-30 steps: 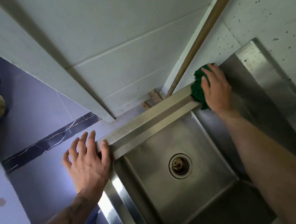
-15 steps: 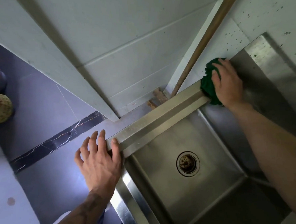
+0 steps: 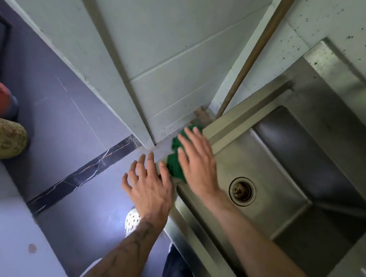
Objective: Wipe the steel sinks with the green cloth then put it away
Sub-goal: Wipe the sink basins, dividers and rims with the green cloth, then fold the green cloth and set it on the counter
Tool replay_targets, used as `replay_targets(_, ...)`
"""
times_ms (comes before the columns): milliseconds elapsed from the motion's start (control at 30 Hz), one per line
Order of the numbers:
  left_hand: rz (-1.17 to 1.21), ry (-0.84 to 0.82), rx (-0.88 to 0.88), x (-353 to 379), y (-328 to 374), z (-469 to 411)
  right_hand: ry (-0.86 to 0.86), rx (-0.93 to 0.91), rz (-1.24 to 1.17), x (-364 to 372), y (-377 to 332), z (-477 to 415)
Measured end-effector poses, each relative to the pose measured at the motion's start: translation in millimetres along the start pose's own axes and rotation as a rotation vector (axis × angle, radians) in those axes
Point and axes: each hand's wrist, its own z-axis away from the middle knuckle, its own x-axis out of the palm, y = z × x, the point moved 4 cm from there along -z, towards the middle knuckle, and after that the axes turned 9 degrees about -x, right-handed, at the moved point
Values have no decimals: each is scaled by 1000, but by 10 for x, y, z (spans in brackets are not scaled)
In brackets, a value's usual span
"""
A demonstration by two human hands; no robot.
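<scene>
Dim cool light, white glare on the floor [image 3: 101, 214], dark shadow in the sink [image 3: 304, 149], wide-angle bending at edges.

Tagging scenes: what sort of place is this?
Likely a kitchen or wash-up area: a deep square stainless-steel sink with a round drain, pale tiled walls, and the right hand pressing a green cloth at its rim.

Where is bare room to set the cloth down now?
The basin floor around the drain is bare, walled by steel sides. The back ledge under the speckled wall is bare too. Crowded: the sink's left rim, where left hand, right hand and green cloth cluster.
</scene>
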Motion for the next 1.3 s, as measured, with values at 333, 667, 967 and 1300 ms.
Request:
replay_targets(333,301,-249,222,-324,-274,-174,-93,113,-249,-68,-628,358)
replay_targets(667,300,-312,209,-508,-163,-282,93,460,-232,-4,-780,1093)
replay_targets(967,348,-475,310,-837,-187,-63,219,466,-87,-322,-1107,1285)
replay_targets(1300,113,-1033,832,-973,-37,582,548,887,-18,-701,-2197,2240)
